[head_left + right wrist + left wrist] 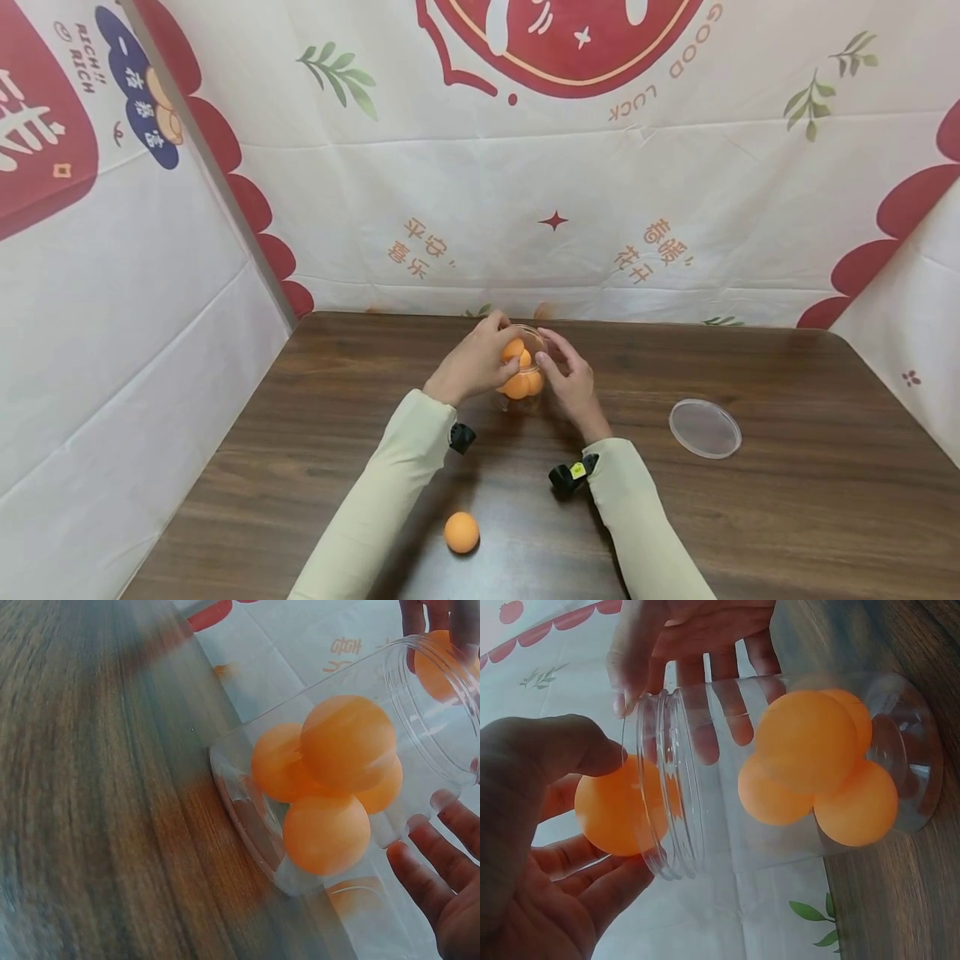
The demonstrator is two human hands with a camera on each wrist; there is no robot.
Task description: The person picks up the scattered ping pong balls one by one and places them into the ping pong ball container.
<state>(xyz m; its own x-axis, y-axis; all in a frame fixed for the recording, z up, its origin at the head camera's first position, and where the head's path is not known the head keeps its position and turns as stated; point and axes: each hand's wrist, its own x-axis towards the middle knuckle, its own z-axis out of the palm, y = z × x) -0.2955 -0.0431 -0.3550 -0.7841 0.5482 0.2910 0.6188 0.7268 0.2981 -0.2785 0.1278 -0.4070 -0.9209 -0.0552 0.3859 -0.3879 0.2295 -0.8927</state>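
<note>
A clear plastic jar (727, 844) stands upright on the table with its threaded mouth uncovered. Several orange ping-pong balls (806, 742) are piled at its bottom. My left hand (474, 360) holds one more orange ping-pong ball (611, 814) between thumb and fingers, right at the jar's mouth. From the other side, my right hand (573, 387) steadies the jar, its thumb by the rim and its fingers spread along the wall. In the right wrist view, the fingertips (405, 859) lie against the jar's side.
A loose orange ball (461, 532) lies on the brown wooden table (300, 467) near the front, between the forearms. To the right rests a round clear lid (705, 428). A printed white cloth (495, 183) hangs behind the table's back edge and along both sides.
</note>
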